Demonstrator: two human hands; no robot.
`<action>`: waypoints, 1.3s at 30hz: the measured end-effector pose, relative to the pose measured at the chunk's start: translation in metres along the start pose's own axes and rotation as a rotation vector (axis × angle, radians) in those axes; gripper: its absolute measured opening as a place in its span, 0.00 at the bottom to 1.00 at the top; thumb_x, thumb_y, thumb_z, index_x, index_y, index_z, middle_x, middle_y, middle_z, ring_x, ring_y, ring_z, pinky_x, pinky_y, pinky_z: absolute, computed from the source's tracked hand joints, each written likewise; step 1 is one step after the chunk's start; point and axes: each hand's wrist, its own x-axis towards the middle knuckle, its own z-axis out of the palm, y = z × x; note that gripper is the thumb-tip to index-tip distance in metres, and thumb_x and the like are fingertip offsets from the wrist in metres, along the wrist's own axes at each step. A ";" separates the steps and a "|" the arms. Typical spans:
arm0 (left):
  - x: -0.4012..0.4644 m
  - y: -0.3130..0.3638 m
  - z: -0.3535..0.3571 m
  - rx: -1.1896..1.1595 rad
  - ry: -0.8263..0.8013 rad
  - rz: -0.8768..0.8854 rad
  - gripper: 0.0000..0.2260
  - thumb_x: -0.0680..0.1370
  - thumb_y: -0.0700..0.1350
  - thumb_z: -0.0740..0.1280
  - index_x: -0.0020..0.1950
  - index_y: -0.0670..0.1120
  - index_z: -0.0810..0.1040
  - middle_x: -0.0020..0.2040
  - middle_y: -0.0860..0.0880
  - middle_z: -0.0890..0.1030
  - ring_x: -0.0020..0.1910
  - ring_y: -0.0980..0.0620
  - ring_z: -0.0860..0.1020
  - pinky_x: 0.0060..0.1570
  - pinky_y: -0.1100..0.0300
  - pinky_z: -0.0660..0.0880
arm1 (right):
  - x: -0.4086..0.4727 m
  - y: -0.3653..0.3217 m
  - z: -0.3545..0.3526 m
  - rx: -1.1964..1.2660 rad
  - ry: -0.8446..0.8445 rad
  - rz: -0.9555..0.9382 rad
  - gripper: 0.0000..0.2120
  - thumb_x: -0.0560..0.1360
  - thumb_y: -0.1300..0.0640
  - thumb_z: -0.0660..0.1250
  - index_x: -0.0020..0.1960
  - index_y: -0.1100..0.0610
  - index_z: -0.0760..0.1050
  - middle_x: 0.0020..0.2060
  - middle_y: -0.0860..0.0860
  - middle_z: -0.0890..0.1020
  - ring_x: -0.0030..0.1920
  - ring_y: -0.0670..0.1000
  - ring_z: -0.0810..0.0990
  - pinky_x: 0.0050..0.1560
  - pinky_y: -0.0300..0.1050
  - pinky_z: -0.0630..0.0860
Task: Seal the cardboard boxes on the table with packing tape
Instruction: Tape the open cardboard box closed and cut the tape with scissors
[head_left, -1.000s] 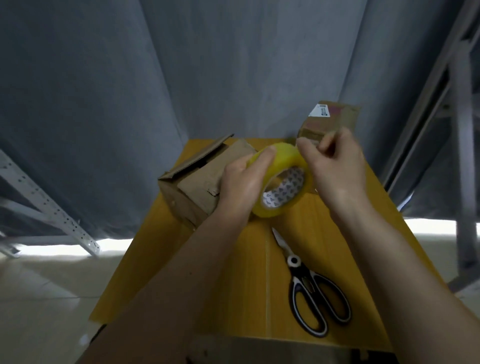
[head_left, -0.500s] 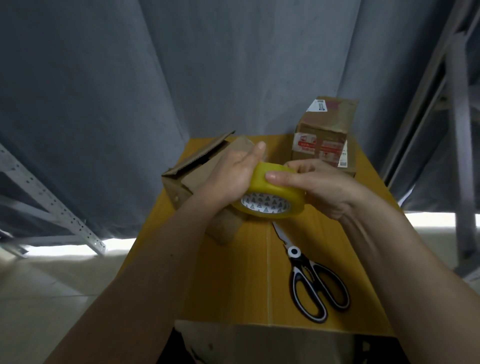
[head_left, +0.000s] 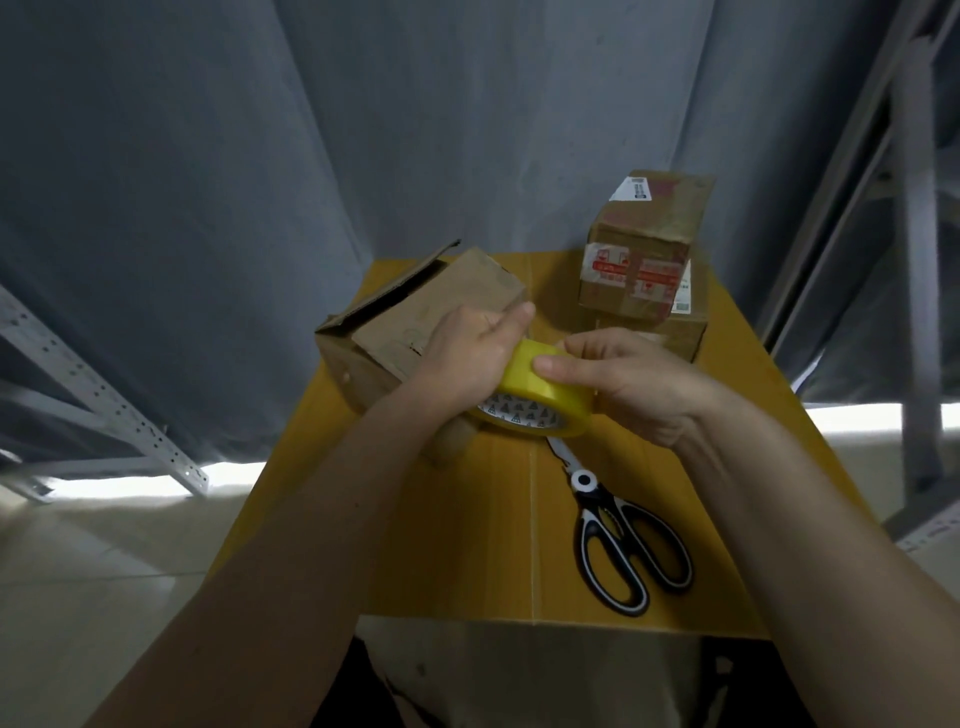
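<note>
Tape roll (head_left: 540, 397): yellow, glossy outer band, white core printed with small dark triangle marks; held tilted above the worktop (head_left: 467, 545), mid-table, just in front of the open box (head_left: 415, 332) and over the tip of the scissors (head_left: 623, 540); left hand (head_left: 467, 358) wraps the roll's left side, fingers curled over the top edge; right hand (head_left: 623, 379) grips the right side, thumb pressed flat on the outer band; can't tell if a loose tape end is pinched.

Open box: brown cardboard, rear flap standing up, front flap folded down, unsealed; sits at worktop's left rear. Second box (head_left: 644, 254) at right rear: already taped, red-and-white label on the front, white sticker on top; stacked on another carton (head_left: 680, 332).

Versus half a second ago: roll and both hands sit in nearly the same pose, roll a touch lower and more to the right; versus a second ago: roll has dropped from upright, core facing camera, to near-flat; right hand moved from picking at the top rim to clamping the side; boxes and scissors unmoved.
</note>
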 end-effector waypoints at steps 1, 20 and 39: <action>-0.001 -0.001 0.001 0.017 -0.010 0.007 0.24 0.82 0.54 0.60 0.29 0.43 0.73 0.26 0.49 0.70 0.27 0.52 0.70 0.33 0.54 0.67 | -0.001 0.003 -0.002 0.017 -0.022 0.012 0.21 0.68 0.51 0.69 0.53 0.66 0.78 0.45 0.58 0.81 0.47 0.54 0.79 0.51 0.47 0.75; -0.007 -0.005 0.014 0.144 0.100 0.102 0.13 0.82 0.46 0.59 0.38 0.47 0.73 0.33 0.53 0.75 0.35 0.55 0.73 0.36 0.56 0.68 | 0.008 0.013 0.008 -0.046 0.105 0.077 0.05 0.78 0.58 0.62 0.43 0.55 0.75 0.38 0.50 0.77 0.42 0.49 0.76 0.46 0.45 0.72; -0.006 -0.008 0.017 0.153 0.171 0.122 0.14 0.82 0.47 0.59 0.38 0.46 0.75 0.30 0.55 0.72 0.31 0.59 0.69 0.33 0.57 0.65 | 0.015 0.026 0.010 0.075 0.147 -0.019 0.23 0.77 0.60 0.60 0.25 0.51 0.76 0.23 0.45 0.74 0.27 0.43 0.73 0.34 0.39 0.70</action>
